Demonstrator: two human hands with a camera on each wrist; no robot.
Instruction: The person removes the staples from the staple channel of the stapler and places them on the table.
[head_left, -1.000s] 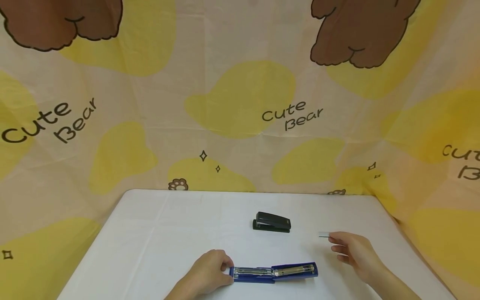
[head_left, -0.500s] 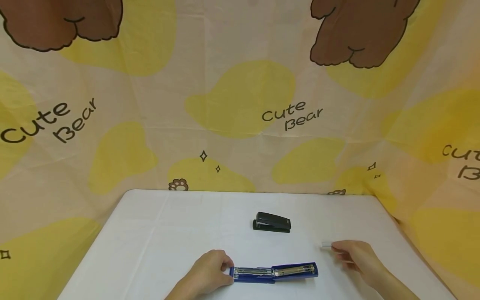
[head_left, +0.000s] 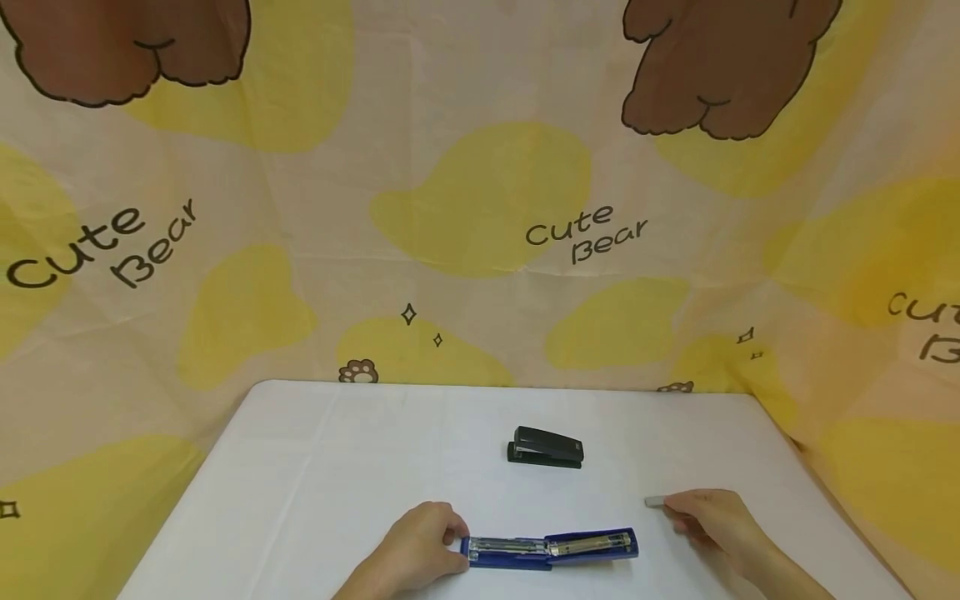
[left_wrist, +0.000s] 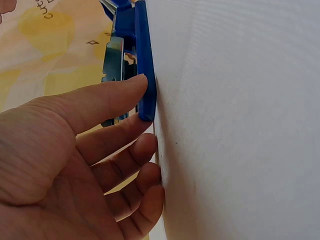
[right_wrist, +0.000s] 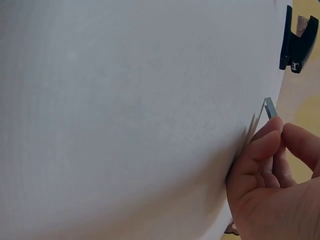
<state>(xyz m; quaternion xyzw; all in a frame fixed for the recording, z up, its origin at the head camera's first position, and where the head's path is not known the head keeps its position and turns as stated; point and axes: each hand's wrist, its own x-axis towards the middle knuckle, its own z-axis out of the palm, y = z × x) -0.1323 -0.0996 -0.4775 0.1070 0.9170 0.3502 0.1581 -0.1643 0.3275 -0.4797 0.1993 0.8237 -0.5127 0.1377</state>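
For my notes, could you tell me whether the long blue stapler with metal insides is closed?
No, the head view shows the blue stapler folded open, its silvery metal parts exposed.

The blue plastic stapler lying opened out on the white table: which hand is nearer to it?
Left. The left hand grips one end of the blue stapler; the right hand is apart from it, beyond its other end, pinching a small grey strip.

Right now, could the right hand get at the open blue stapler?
Likely yes: nothing shows on the table between the right hand and the blue stapler. The left hand grips only its far end, and the black stapler sits farther back. The right hand pinches a small metal strip, though.
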